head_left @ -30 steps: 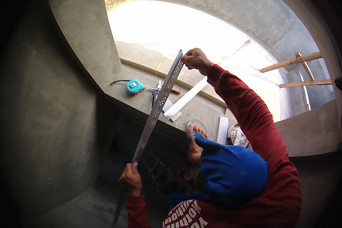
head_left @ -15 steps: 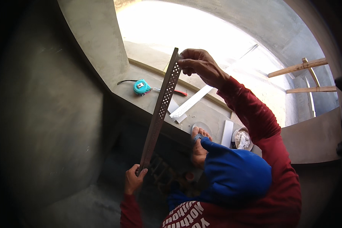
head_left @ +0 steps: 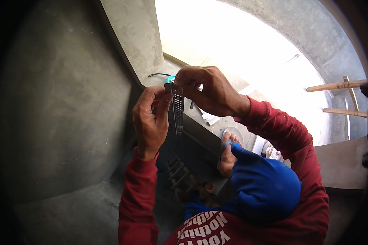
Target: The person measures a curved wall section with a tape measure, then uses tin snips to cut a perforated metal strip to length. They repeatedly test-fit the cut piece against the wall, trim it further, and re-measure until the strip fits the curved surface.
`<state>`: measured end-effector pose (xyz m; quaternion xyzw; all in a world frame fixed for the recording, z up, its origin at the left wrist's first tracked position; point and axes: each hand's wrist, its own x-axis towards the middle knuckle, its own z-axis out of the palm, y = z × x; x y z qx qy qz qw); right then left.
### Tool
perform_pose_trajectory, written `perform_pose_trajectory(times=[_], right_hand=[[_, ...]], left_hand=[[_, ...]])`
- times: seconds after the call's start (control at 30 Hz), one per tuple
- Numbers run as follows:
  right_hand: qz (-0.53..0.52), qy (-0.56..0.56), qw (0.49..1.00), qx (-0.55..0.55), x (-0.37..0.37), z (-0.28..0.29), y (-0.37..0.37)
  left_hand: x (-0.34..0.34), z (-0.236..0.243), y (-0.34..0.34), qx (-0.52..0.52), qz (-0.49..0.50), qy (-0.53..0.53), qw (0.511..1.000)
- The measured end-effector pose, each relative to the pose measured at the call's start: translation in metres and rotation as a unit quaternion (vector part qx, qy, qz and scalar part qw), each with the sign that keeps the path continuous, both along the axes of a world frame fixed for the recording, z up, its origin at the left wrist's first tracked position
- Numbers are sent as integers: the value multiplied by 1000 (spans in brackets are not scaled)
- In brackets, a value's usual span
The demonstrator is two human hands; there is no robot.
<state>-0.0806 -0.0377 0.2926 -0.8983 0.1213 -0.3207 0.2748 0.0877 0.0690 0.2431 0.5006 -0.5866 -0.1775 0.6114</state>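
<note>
A long perforated corner bead [head_left: 178,110], dark against the light, hangs downward from my two hands, its lower end fading into shadow. My left hand [head_left: 151,118] pinches its upper end between thumb and fingers. Right beside it, my right hand [head_left: 208,87] is closed on the same end, fingertips nearly touching the left ones. Behind the hands, a teal tape measure [head_left: 171,79] with a black strap shows only in part on the ledge. A white perforated strip [head_left: 209,119] lies beyond the bead, partly covered by my right hand.
My foot in a sandal [head_left: 229,147] rests on the concrete ledge [head_left: 243,122], my knee in blue cloth [head_left: 265,188]. A white container [head_left: 272,151] stands behind it. A wooden ladder [head_left: 178,171] is in the dark below. Wooden bars [head_left: 335,86] stick out at the right; a grey wall [head_left: 69,114] rises left.
My left hand has moved up from the bead's lower end to its upper end, beside my right hand. The bead has swung from slanting across to hanging away downward.
</note>
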Motion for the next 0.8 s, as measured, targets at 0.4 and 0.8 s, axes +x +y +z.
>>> perform_pose_trajectory(times=[0.4,0.8], right_hand=[[-8,-39,997,-63,11,11,6],[-104,56,990,-78,12,14,25]], left_hand=[[-3,2,10,-38,75,-93,992],[-8,2,16,-59,97,-177,978]])
